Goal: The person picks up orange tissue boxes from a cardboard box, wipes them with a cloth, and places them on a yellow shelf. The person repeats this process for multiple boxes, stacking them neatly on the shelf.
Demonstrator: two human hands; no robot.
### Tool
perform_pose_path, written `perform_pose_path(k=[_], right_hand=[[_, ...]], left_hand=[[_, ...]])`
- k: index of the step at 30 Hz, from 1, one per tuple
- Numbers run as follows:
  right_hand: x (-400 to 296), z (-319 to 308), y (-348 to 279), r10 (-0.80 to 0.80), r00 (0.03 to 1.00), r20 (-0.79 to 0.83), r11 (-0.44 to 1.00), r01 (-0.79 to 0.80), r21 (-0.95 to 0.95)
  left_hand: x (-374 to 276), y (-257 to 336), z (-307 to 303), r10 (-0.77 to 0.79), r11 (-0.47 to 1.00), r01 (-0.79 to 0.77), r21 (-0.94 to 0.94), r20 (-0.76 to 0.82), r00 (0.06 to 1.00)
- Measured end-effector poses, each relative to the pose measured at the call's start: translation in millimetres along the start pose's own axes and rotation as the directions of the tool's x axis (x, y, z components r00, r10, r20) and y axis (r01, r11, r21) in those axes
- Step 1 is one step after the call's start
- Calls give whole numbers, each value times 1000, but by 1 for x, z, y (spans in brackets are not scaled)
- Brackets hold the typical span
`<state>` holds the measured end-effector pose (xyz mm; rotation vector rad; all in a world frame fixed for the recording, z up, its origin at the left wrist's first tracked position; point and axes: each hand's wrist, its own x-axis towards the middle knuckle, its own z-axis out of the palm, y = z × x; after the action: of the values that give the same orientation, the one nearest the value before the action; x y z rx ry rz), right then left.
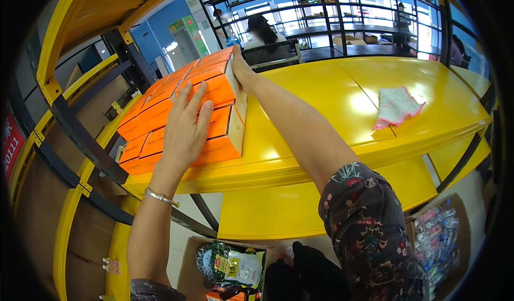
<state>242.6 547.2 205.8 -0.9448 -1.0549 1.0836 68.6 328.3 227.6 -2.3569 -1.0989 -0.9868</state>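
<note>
Orange tissue packs point(215, 85) with pale sides are stacked in two layers at the left end of a yellow metal shelf point(277, 140). The palm of my left hand point(186, 126) lies against the front of the stack, fingers spread over the pack edges. At the far right corner, my right hand point(242, 69) presses along the pale end of the upper packs; most of its fingers are hidden behind them. Neither hand closes around a pack. A white cloth with pink edging point(397, 105) lies crumpled on the shelf to the right.
Dark uprights point(86, 140) border the stack's left side. Below stand a cardboard box of bagged goods point(237, 261) and a carton of plastic bottles point(437, 232). Beyond the shelf, a person sits point(263, 32) near black racks point(341, 20); other people are farther off.
</note>
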Motion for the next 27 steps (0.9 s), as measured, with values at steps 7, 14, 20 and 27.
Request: perform_pose_path(k=[7, 14, 20, 27], right_hand=[[-27, 7, -7, -10, 990, -142, 998, 1, -69], [-55, 7, -17, 11, 971, -238, 989, -46, -140], [-76, 10, -22, 32, 973, -231, 978, -78, -193], [-91, 12, -23, -4, 974, -228, 972, -50, -231]], left_hand=[[-4, 0, 1, -69, 996, 68, -50, -23, 997], [-2, 1, 4, -77, 997, 75, -34, -51, 996], [-4, 3, 3, -85, 992, 79, -95, -57, 995], [-4, 5, 3, -110, 989, 102, -106, -64, 992]])
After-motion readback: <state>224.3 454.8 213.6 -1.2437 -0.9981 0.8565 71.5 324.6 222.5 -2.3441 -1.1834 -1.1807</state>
